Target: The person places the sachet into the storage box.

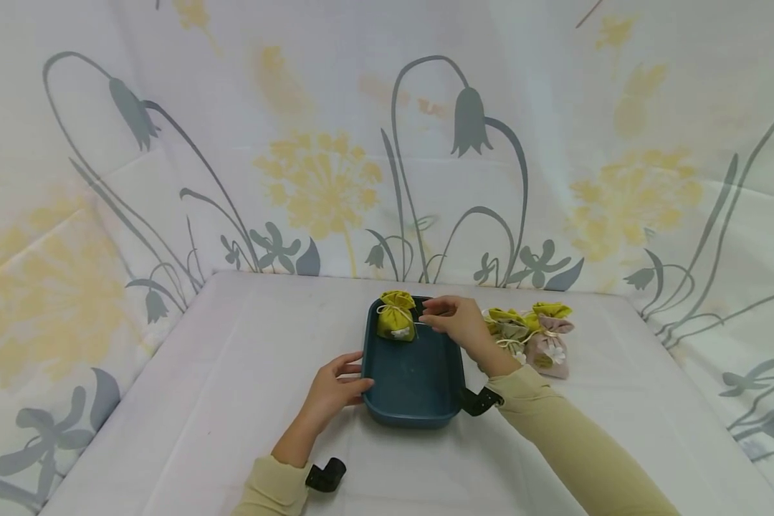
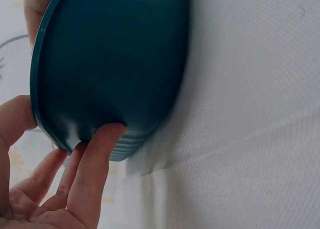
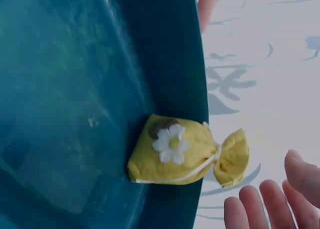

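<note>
A dark teal plastic tub [image 1: 415,380] stands on the table. Inside its far left corner, a small yellow-green drawstring bag [image 1: 395,322] with a white flower leans upright against the wall; the right wrist view shows the bag [image 3: 172,151] with its tied neck above the rim. My left hand [image 1: 337,387] holds the tub's left side, with the thumb at the rim and the fingers [image 2: 95,174] against the outer wall. Over the tub's far right part is my right hand [image 1: 461,326], beside the bag and apart from it, its fingers loosely bent around nothing.
Right of the tub lies a group of several drawstring bags, among them a pink bag [image 1: 548,351] with a white flower and a greenish bag [image 1: 511,331]. A white cloth covers the table [image 1: 232,401]; a flower-patterned curtain [image 1: 335,93] hangs behind it.
</note>
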The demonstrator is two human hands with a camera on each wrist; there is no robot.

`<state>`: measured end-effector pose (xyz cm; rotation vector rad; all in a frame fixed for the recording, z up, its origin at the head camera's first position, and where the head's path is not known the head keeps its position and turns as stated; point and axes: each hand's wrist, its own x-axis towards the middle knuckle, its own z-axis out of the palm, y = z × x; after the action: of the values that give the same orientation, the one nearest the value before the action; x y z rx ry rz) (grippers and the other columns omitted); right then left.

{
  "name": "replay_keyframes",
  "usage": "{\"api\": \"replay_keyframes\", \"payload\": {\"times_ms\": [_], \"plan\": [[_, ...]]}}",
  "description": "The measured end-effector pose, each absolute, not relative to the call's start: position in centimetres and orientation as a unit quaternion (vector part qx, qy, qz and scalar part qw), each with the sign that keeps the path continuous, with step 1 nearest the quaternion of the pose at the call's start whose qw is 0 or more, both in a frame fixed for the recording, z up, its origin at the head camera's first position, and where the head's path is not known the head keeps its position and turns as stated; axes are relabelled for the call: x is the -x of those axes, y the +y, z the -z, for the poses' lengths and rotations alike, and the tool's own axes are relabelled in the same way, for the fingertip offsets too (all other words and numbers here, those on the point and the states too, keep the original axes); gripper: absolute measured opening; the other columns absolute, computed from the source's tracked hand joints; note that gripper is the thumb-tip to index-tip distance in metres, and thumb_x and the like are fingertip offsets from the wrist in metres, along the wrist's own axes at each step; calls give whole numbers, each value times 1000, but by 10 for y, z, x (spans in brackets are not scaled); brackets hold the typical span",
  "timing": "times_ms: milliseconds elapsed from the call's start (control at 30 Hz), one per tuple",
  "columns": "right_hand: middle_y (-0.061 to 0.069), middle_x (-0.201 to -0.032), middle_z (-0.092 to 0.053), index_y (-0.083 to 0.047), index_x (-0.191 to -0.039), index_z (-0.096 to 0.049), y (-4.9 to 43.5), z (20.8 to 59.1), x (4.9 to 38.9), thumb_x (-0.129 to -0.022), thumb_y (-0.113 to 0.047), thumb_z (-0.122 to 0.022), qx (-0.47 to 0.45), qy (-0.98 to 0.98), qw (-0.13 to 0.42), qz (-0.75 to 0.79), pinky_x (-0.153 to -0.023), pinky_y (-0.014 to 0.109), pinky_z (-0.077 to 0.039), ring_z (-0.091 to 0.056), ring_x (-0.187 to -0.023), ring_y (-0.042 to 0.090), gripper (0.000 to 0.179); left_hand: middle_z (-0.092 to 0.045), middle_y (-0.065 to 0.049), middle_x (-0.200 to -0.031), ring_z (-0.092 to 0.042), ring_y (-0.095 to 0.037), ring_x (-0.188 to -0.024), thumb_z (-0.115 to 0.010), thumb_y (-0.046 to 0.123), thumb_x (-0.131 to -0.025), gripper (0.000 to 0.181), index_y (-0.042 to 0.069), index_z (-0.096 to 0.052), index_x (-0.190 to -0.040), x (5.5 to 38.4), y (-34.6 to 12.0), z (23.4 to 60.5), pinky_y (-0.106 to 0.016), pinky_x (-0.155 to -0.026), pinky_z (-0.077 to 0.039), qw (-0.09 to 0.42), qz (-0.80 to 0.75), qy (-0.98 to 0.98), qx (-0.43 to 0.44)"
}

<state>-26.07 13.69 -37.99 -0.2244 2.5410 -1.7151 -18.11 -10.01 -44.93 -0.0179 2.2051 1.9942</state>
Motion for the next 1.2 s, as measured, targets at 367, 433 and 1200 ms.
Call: {"api": "replay_keyframes", "payload": {"times_ms": [367, 433, 1200], "plan": [[12, -101, -66, 0, -110, -65, 149, 390, 232, -81, -13, -73, 90, 822, 21, 562, -78, 41, -54, -64, -85, 21, 33, -54, -21, -118, -61, -27, -98, -71, 8, -81, 58, 2, -47, -134, 182, -101, 451, -36, -71, -56, 83, -669, 739, 5], [13, -102, -66, 1, -110, -65, 152, 391, 227, -81, -13, -73, 92, 821, 16, 563, -78, 42, -54, -65, -85, 21, 33, -53, -22, -118, -61, -27, -98, -71, 8, -81, 58, 2, -47, -134, 182, -101, 451, -36, -71, -56, 84, -670, 738, 7], [13, -99, -67, 2, -110, -65, 191, 416, 181, -80, -15, -74, 33, 827, -14, 560, -72, 26, -54, -64, -86, 21, 36, -54, -19, -118, -61, -26, -98, -72, 10, -81, 58, 3, -48, -134, 181, -101, 451, -36, -71, -56, 84, -675, 733, 8]]}}
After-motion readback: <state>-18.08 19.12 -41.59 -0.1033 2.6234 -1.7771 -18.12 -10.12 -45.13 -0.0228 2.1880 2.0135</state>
